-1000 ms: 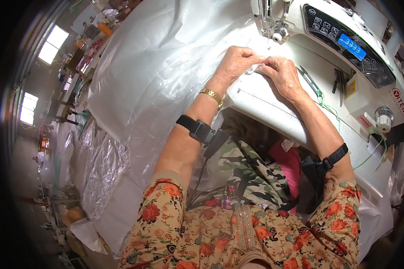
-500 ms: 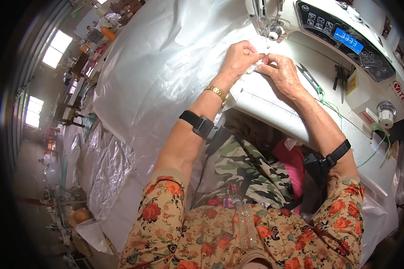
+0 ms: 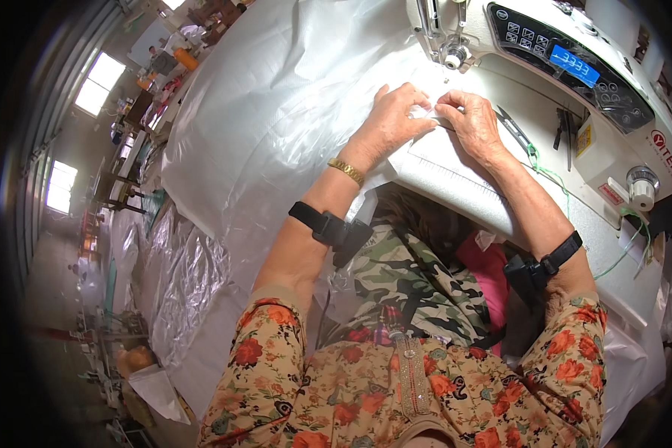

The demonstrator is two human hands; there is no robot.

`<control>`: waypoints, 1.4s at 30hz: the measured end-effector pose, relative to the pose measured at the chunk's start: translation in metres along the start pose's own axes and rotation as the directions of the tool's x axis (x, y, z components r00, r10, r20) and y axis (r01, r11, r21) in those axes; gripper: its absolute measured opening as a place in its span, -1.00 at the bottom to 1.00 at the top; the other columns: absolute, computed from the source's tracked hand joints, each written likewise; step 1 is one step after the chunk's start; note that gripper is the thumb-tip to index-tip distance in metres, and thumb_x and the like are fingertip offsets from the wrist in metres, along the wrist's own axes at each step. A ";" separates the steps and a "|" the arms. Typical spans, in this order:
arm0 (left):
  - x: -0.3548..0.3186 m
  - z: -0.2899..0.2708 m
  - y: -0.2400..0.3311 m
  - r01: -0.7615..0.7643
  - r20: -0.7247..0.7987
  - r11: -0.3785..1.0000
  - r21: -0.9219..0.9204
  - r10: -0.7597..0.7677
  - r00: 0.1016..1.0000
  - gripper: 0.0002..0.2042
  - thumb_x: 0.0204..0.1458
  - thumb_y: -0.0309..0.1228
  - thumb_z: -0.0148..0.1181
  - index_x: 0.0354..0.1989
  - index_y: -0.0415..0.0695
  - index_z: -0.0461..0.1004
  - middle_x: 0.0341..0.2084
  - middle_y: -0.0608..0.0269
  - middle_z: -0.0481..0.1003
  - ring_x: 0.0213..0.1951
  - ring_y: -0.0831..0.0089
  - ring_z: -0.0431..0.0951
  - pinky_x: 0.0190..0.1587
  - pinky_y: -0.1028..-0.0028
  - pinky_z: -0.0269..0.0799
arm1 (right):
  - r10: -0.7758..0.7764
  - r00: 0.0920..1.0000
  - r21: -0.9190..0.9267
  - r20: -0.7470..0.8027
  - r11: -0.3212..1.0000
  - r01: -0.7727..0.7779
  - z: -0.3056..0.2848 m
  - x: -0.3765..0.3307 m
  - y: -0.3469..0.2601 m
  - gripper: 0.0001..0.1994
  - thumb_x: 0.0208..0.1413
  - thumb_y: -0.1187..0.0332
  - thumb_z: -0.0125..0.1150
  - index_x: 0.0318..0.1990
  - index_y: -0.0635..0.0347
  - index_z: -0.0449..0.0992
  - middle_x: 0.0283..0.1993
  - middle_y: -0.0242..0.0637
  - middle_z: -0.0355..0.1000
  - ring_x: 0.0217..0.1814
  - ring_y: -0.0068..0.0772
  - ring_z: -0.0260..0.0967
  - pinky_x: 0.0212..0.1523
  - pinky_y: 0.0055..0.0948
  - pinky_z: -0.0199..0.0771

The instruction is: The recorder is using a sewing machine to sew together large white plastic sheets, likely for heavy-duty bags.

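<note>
A large sheet of shiny white woven plastic (image 3: 261, 119) spreads over the left of the table and hangs toward my lap. My left hand (image 3: 397, 119) is closed on the sheet's edge, thumb against curled fingers. Close beside it, my right hand (image 3: 467, 119) pinches the same edge with thumb and forefinger. Both hands sit just in front of the needle area of a white sewing machine (image 3: 530, 75), whose presser parts (image 3: 453, 56) stand above and beyond them.
Right of my right hand lie thread snips (image 3: 517, 128) with green thread (image 3: 552, 175) and dark slim tools (image 3: 564, 134). A control panel with a blue display (image 3: 575, 66) fills the machine's arm. The table edge carries a ruler scale (image 3: 455, 175). Crumpled clear plastic (image 3: 190, 284) lies lower left.
My left hand has shifted slightly left and down, opening a small gap from my right hand. The right hand stays almost where it was, still pinching the edge.
</note>
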State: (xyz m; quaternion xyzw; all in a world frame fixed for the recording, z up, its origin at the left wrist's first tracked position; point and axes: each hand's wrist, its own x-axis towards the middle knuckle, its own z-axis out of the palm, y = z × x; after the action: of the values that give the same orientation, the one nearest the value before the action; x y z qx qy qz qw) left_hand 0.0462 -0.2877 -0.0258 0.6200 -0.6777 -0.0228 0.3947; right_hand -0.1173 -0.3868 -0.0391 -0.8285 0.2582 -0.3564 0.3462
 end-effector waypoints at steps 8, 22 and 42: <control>0.008 0.000 -0.016 -0.034 0.057 0.964 0.265 0.019 0.998 -0.84 0.07 -0.31 0.17 -0.34 -0.14 0.56 -0.27 0.20 0.50 -0.16 0.17 0.45 0.05 0.19 0.26 | -0.138 0.988 -0.196 -0.064 0.973 0.123 0.003 0.005 0.008 -0.83 0.10 0.31 0.25 -0.34 0.24 0.61 -0.29 -0.02 0.49 -0.11 -0.01 0.41 -0.05 -0.08 0.36; 0.012 0.014 -0.017 -0.068 -0.063 0.928 0.365 0.098 0.993 -0.94 0.00 -0.39 0.25 -0.41 -0.07 0.57 -0.38 0.30 0.49 -0.21 0.26 0.46 -0.02 0.24 0.22 | -0.241 0.968 -0.400 -0.069 0.896 0.195 0.009 0.004 0.002 -0.91 0.08 0.40 0.29 -0.33 0.18 0.53 -0.26 -0.15 0.41 -0.08 -0.08 0.36 -0.06 -0.12 0.34; 0.019 -0.003 -0.026 -0.383 0.157 0.782 0.492 0.353 0.922 -0.92 -0.02 -0.50 0.22 -0.48 -0.05 0.62 -0.39 0.32 0.44 -0.21 0.31 0.47 -0.07 0.30 0.36 | -0.333 0.926 -0.665 0.177 0.653 0.362 0.000 -0.011 -0.010 -0.83 0.09 0.39 0.12 -0.24 0.16 0.62 -0.08 -0.21 0.52 0.06 -0.20 0.40 0.10 -0.16 0.27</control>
State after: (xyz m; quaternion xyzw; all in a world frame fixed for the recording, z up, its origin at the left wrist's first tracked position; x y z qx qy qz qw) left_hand 0.0714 -0.3087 -0.0273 0.5573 -0.7776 0.2186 0.1923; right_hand -0.1224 -0.3734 -0.0356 -0.9375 0.2014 -0.2783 -0.0552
